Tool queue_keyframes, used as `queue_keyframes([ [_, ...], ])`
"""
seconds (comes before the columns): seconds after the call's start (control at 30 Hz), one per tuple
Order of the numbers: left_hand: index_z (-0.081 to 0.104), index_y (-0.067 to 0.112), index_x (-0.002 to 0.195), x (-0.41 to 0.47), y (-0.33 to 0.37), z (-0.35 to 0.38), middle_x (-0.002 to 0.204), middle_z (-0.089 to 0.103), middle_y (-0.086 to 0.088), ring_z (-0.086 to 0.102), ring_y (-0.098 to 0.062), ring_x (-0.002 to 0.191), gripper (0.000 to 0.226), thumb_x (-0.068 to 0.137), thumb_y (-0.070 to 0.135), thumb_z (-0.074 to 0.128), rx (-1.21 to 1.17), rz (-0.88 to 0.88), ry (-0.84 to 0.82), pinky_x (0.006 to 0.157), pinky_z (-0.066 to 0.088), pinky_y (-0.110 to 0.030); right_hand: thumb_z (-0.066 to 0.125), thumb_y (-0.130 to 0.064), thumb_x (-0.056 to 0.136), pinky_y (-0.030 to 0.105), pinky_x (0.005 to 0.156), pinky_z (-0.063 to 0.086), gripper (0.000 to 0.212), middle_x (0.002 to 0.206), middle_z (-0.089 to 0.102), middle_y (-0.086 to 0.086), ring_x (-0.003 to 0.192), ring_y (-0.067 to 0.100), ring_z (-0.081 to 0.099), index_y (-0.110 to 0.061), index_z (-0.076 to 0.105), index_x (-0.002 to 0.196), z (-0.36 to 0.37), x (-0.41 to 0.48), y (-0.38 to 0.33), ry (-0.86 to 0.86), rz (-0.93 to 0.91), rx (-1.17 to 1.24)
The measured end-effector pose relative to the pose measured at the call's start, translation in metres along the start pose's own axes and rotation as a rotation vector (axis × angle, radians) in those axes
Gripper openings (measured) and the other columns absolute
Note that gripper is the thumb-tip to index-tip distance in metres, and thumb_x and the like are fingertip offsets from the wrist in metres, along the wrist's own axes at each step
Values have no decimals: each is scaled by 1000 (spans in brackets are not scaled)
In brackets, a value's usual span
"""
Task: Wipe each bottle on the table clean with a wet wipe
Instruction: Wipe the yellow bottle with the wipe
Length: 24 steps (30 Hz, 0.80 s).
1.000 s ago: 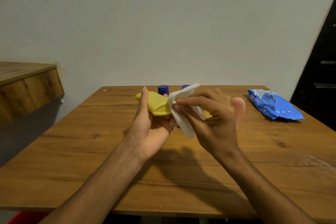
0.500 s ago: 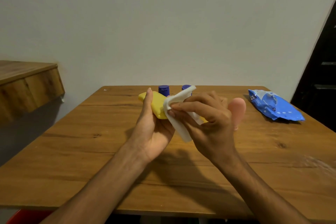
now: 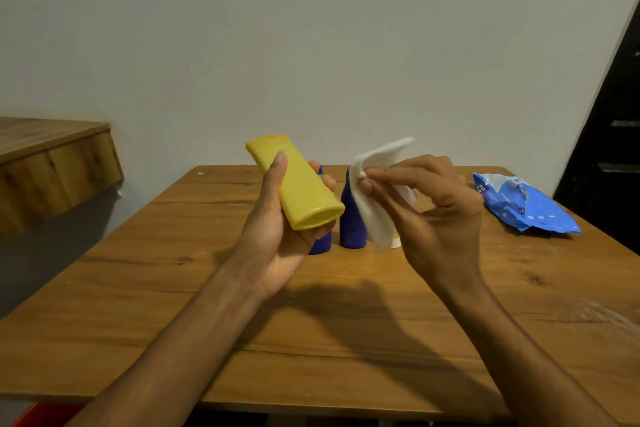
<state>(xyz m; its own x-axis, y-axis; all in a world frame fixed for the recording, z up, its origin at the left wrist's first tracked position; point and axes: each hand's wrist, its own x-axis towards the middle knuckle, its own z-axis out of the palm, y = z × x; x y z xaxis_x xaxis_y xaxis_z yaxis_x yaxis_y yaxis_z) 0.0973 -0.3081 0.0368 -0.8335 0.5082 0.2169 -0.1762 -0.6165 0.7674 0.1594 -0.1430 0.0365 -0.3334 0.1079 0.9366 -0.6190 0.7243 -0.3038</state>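
From the head camera, the 1 view I have: half a second ago my right hand was pressing the wipe onto the yellow bottle, which lay across the middle of the frame. Now the 2 have come apart. The bottle has swung up and tilted, with one end pointing to the upper left and its flat oval end towards me, and the wipe sits clear of it to the right. I take that to mean this pass over the bottle is finished. Either I am turning it to check another face, or it is about ready to go back down.

My left hand cradles the yellow bottle from below at centre frame, palm up, thumb along the near side and fingertips curled round the far edge. My right hand, just right of centre, pinches the folded wipe between thumb and fingers, and the cloth hangs loose above and below the grip.

Behind my hands, 2 blue bottles stand on the worktop, with a sliver of a pale bottle beside them. They probably still need wiping. The pack of wipes lies at the right edge.
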Motion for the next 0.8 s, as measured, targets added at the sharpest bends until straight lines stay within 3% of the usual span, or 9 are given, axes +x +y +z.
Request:
queue_keyframes([
  [0.2,61,19,109,7,-7,-10,92,70,-7,63,-23,90,33,84,40,65,535,144,-71,81,49,-50,75,-20,81,24,74,48,17,92,70,-3,92,16,61,-15,73,97,-5,6,-1,49,123,62],
  [0.33,66,19,95,7,-14,-11,86,74,0,69,-17,88,16,88,33,64,780,186,-118,81,57,-38,74,-20,81,25,75,49,18,93,70,-3,93,15,62,-15,73,98,-3,5,-2,26,128,76],
  [0.47,64,26,97,3,-17,-10,91,73,13,67,-6,89,26,77,43,63,897,150,-168,80,55,-28,74,-20,81,21,75,49,18,94,70,-3,93,13,62,-16,72,99,-4,7,-3,31,144,97],
  [0.57,63,31,103,3,-20,-15,99,71,9,65,-6,95,36,70,46,65,928,109,-191,84,54,-30,74,-19,81,16,75,48,20,95,70,-2,93,12,63,-14,71,100,-5,8,-5,20,165,132],
  [0.67,60,23,112,3,-21,-18,104,69,6,65,-6,98,42,74,42,66,960,91,-230,84,53,-28,74,-22,80,19,75,49,19,95,70,-4,93,15,64,-17,72,98,-7,10,-9,9,192,158],
  [0.8,58,24,116,3,-20,-18,111,66,-1,62,-14,106,47,75,46,65,1053,98,-255,95,51,-45,73,-31,78,23,74,52,21,95,70,-7,94,15,63,-23,72,97,-10,14,-14,-54,243,166],
])
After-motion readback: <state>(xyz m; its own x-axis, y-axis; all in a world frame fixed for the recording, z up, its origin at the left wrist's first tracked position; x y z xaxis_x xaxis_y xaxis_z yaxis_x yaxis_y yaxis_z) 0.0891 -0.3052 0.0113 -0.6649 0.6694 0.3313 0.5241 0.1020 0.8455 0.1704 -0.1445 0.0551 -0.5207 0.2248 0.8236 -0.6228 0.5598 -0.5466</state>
